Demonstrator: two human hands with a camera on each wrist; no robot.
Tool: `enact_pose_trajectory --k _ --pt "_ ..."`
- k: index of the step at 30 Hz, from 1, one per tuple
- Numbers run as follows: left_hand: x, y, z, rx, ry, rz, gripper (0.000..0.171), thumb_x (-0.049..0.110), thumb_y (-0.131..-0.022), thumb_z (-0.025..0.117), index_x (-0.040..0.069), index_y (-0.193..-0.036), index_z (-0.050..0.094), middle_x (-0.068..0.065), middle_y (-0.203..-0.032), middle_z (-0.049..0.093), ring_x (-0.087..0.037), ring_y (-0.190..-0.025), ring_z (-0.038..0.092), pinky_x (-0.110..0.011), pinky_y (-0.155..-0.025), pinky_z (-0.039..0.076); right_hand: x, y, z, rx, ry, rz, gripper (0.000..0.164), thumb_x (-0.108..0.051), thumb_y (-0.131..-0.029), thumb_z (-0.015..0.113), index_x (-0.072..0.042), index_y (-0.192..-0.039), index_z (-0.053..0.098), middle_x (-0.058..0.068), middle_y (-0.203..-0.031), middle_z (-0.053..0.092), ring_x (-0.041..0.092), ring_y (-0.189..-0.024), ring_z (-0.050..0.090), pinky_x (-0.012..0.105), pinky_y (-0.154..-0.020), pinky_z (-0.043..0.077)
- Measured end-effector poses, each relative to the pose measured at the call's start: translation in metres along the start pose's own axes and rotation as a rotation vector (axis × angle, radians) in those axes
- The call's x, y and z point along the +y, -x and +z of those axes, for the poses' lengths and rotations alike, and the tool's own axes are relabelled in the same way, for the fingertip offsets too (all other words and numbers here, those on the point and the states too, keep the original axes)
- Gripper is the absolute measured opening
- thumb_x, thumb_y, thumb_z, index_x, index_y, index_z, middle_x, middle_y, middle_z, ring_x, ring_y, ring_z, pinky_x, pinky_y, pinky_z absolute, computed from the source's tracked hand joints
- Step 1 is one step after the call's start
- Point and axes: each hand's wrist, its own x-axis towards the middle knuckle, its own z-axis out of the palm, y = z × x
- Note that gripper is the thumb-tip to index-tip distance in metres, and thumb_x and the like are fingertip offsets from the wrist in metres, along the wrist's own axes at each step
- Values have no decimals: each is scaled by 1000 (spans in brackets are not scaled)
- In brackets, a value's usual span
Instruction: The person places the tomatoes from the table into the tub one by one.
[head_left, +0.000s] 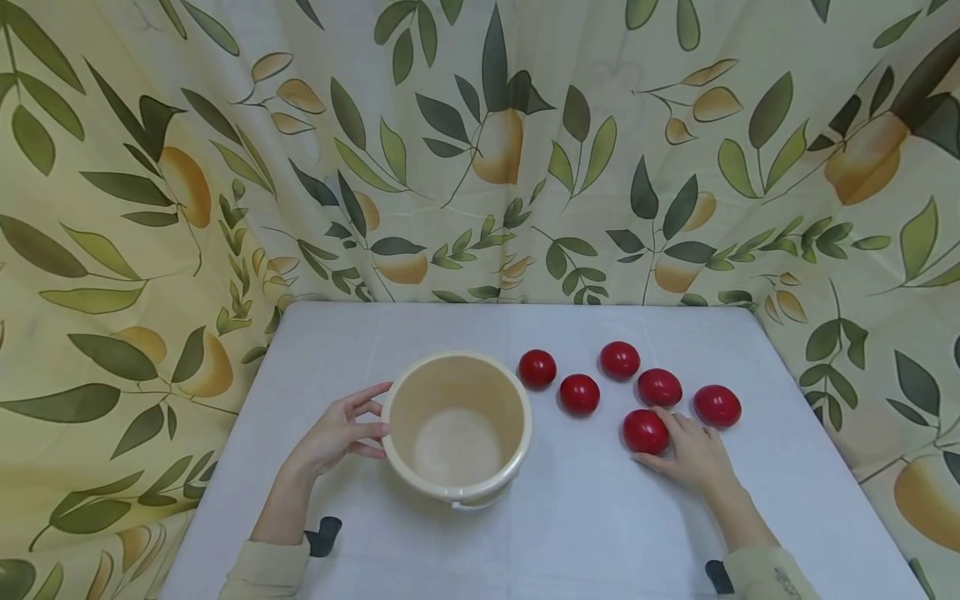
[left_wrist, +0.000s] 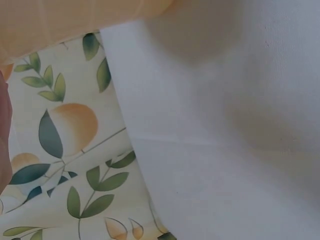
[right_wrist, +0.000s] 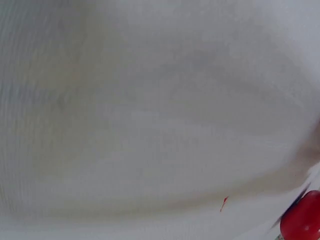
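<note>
A cream plastic bucket stands upright on the white table, its inside showing nothing but the bare bottom. Against its left rim my left hand rests with fingers spread and fairly straight. The bucket's side fills the top left of the left wrist view. To the right, my right hand holds a shiny red ball between thumb and fingers, at the table. Close beyond that hand lie another red ball and one farther right. The right wrist view catches a red ball in its bottom corner.
More red balls lie between the bucket and the right hand: one by the rim, one nearer, one farther back. A white handle hangs at the bucket's front. Behind the white table hangs a leaf-patterned curtain.
</note>
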Motion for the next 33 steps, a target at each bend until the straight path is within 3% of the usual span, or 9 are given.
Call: enact_pose_trajectory --k 8,17,25,33 --pt "-2 0 -2 5 16 -5 68 -6 -81 61 3 -141 30 -20 -102 47 -20 -74 65 -42 -65 56 0 -8 -5 1 68 -74 93 -56 -59 76 -4 -129 44 24 -123 48 43 -110 45 66 -93 30" --pt "-4 -1 -2 6 33 -9 67 -6 -82 60 3 -141 30 -18 -102 48 -19 -74 64 -41 -66 56 -19 -29 -38 -12 185 -202 89 -52 -58 78 -3 -127 48 25 -119 52 43 -108 47 65 -90 36" --pt "-4 -2 -1 9 32 -20 67 -7 -82 60 4 -141 30 -17 -101 49 -19 -74 65 -42 -66 56 -52 -53 -77 67 205 -319 87 -44 -55 82 -7 -125 48 21 -116 52 40 -104 48 61 -86 40" --pt "-1 -1 -1 6 30 -20 67 -5 -82 61 4 -141 30 -16 -101 49 -19 -75 65 -42 -66 56 -103 -72 -107 164 173 -456 83 -47 -55 81 -10 -123 52 16 -114 55 33 -106 49 59 -89 40"
